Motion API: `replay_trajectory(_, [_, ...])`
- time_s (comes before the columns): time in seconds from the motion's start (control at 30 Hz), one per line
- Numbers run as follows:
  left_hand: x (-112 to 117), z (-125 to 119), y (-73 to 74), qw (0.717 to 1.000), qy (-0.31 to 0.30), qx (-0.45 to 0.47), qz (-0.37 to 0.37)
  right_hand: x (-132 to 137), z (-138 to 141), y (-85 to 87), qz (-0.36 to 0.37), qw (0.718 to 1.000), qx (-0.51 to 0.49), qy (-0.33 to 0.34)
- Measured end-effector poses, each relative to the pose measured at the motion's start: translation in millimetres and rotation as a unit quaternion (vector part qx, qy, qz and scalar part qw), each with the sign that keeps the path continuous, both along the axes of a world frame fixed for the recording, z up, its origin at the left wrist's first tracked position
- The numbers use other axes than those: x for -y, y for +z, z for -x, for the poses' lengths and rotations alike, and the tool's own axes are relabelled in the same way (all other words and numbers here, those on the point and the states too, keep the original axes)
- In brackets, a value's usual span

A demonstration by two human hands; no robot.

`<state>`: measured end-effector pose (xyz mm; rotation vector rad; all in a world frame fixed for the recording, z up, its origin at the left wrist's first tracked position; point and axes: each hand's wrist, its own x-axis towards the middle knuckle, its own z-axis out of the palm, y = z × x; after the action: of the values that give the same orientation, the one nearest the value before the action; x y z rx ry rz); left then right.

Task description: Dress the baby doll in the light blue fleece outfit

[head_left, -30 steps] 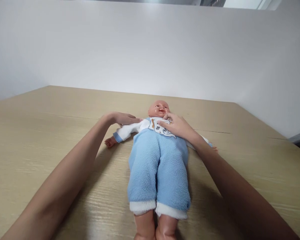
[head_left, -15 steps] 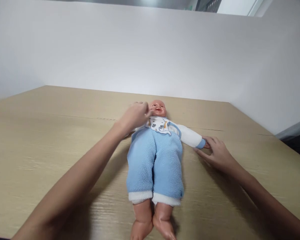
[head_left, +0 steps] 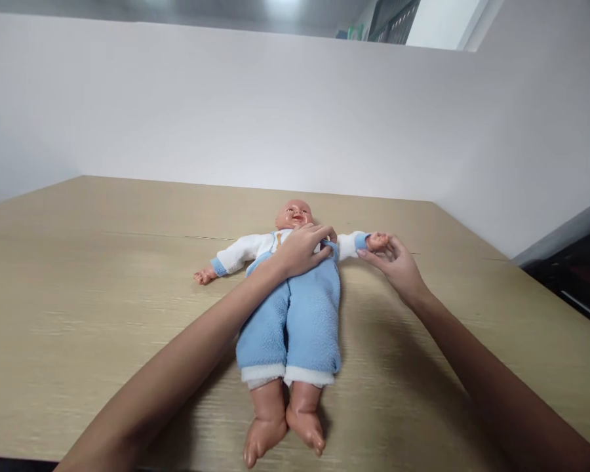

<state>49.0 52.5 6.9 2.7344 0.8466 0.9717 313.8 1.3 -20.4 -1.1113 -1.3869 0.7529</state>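
Pale wood-grain table point(head_left: 78, 341) fills the whole lower view, its near edge just under the camera, and a doll point(head_left: 288, 314) lies on it face up, feet toward the person and head away. Nearest are the bare plastic feet point(head_left: 280, 436), toes splayed outward past the white fleece cuffs of the trouser legs. Above them runs the soft blue fleece romper point(head_left: 295, 321), slightly rumpled, with white sleeves ending in blue cuffs.

Both forearms reach in from the near edge. The left hand point(head_left: 302, 249) lies over the doll's chest, fingers curled and closed on the blue strap at the bib's top edge, which seems to pin the body flat so it cannot slide. The right hand point(head_left: 398, 265) is just beside the body, palm up, its fingertips pinching the doll's small hand point(head_left: 377, 241) and holding that arm stretched out sideways, clear of the table. The doll's other arm point(head_left: 226, 259) rests loose on the wood, spread wide.

Farther back is the bald head point(head_left: 294, 214), tilted slightly. Beyond the table's far edge rises a plain white wall point(head_left: 226, 111), with a dark strip of the room showing at the far right point(head_left: 580, 275).
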Motion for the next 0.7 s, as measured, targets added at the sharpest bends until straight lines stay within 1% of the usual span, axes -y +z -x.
replay_trajectory(0.1, [13.1,4.7,4.7,0.999,-0.022,0.029,-0.012,-19.1,32.8,-2.3,-0.037,0.997,-0.064,0.003])
replay_trajectory(0.2, [21.6,7.9,5.7,0.998,-0.027,0.048,-0.019,-27.7,60.4,-15.6,-0.059,0.996,-0.072,0.013])
replay_trajectory(0.27, [23.7,9.2,4.7,0.997,-0.021,0.063,-0.034,-26.3,71.0,-27.2,-0.074,0.996,-0.041,0.016])
replay_trajectory(0.33, [23.8,9.2,3.7,0.995,-0.021,0.083,-0.056,-20.5,74.5,-35.1,-0.097,0.995,0.019,0.011])
replay_trajectory(0.43, [21.4,6.3,4.3,0.991,-0.026,0.117,-0.064,-8.0,71.6,-34.4,-0.128,0.985,0.111,0.02])
replay_trajectory(0.53, [15.1,1.8,5.7,0.986,-0.009,0.163,-0.024,2.7,69.6,-24.6,-0.146,0.976,0.159,0.035])
replay_trajectory(0.6, [8.1,-0.3,4.7,0.981,0.012,0.192,0.032,6.5,71.8,-19.5,-0.15,0.972,0.177,0.031])
replay_trajectory(0.67, [0.2,-0.9,1.5,0.974,0.052,0.198,0.1,7.0,75.6,-18.0,-0.137,0.977,0.16,0.026])
replay_trajectory(0.7, [-3.7,-0.8,-0.9,0.971,0.076,0.189,0.128,6.1,77.6,-18.6,-0.119,0.984,0.129,0.032])
